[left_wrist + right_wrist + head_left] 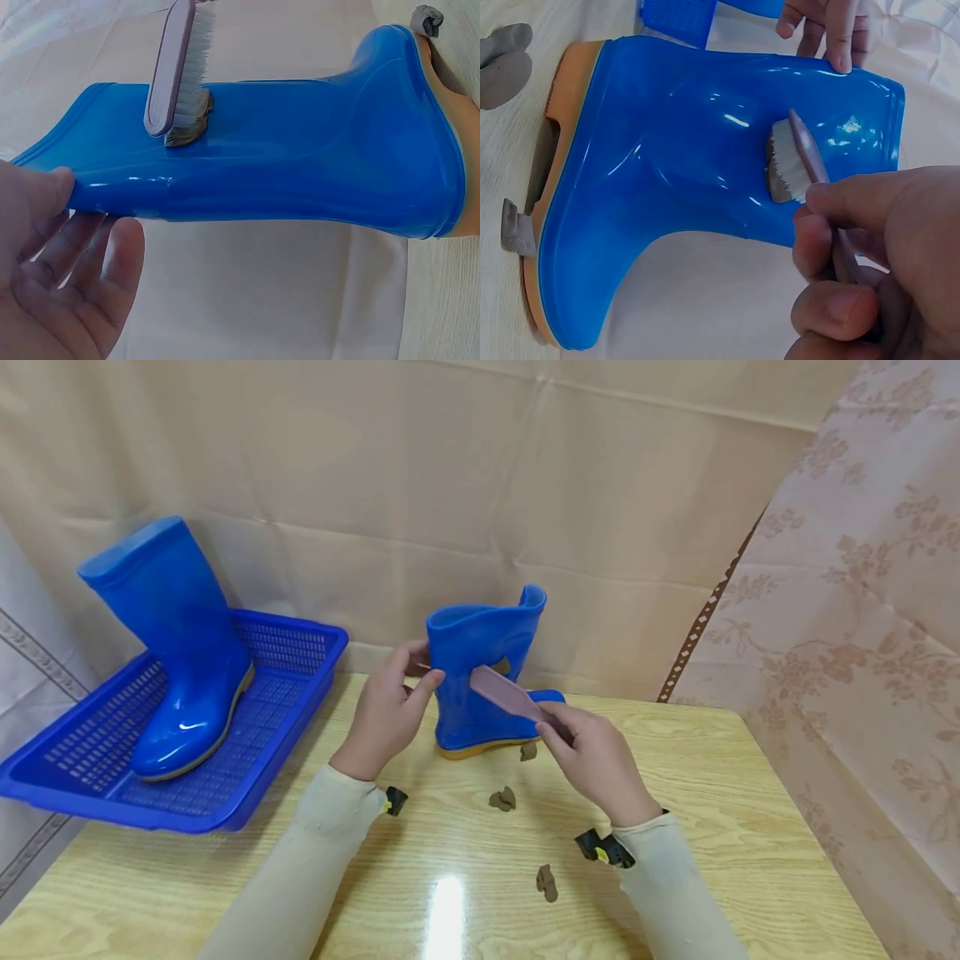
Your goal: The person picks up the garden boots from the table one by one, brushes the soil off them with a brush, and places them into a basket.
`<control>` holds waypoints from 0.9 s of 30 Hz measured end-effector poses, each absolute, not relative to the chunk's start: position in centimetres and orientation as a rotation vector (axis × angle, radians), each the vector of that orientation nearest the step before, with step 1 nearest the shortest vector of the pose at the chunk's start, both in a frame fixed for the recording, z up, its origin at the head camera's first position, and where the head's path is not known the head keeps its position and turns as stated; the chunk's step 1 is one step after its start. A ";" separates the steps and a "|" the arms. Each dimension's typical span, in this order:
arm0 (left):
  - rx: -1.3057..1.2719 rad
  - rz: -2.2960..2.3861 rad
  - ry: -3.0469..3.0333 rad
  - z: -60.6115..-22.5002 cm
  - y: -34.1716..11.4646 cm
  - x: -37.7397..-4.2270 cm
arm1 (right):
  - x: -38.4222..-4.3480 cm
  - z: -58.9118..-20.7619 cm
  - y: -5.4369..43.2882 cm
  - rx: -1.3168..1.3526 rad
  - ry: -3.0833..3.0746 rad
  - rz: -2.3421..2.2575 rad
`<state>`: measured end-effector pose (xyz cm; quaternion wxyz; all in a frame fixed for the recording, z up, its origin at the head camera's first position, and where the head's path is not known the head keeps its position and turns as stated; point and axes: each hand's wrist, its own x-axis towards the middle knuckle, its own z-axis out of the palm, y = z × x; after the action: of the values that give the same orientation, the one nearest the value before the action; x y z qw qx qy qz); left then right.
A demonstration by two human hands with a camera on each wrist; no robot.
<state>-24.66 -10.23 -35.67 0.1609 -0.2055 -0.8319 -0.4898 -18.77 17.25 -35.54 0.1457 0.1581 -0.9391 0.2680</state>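
A blue rubber boot [480, 706] with an orange sole stands upright on the table. My left hand [390, 706] holds the back of its shaft, thumb on the near side. In my right hand [596, 760] I grip the handle of a pinkish scrub brush [506, 693]. In the right wrist view the brush's white bristles [789, 161] meet a brown, mud-like lump [780, 191] on the shaft. The left wrist view shows this lump [191, 124] beneath the bristle tips.
A second blue boot [183, 652] stands in a blue plastic basket [288, 710] at the left. Several brown lumps, one at the front [547, 883] and one mid-table [502, 799], lie on the wooden table [697, 793]. A beige cloth [600, 527] hangs behind.
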 end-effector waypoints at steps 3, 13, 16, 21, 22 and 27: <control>-0.552 -1.408 -2.375 -35.7 -10.2 -24.7 | -18.8 -35.5 17.3 0.431 -2.737 0.777; -0.522 -1.398 -2.378 -35.7 -10.2 -24.6 | -18.7 -35.3 17.7 0.384 -2.773 0.655; -0.529 -1.396 -2.373 -35.6 -10.3 -24.6 | -18.6 -35.3 17.7 0.408 -2.731 0.625; -0.635 -1.334 -2.401 -35.3 -10.2 -24.4 | -18.3 -35.1 17.5 0.539 -2.636 0.681; -0.658 -1.314 -2.410 -35.3 -10.2 -24.3 | -18.3 -35.1 17.4 0.563 -2.628 0.689; -0.671 -1.284 -2.436 -35.1 -10.1 -24.1 | -18.5 -35.2 17.2 0.525 -2.660 0.684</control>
<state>-24.14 -10.11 -35.12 0.1529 -0.2340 -0.8493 -0.4478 -18.47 17.18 -35.17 0.1718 0.1849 -0.9371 0.2411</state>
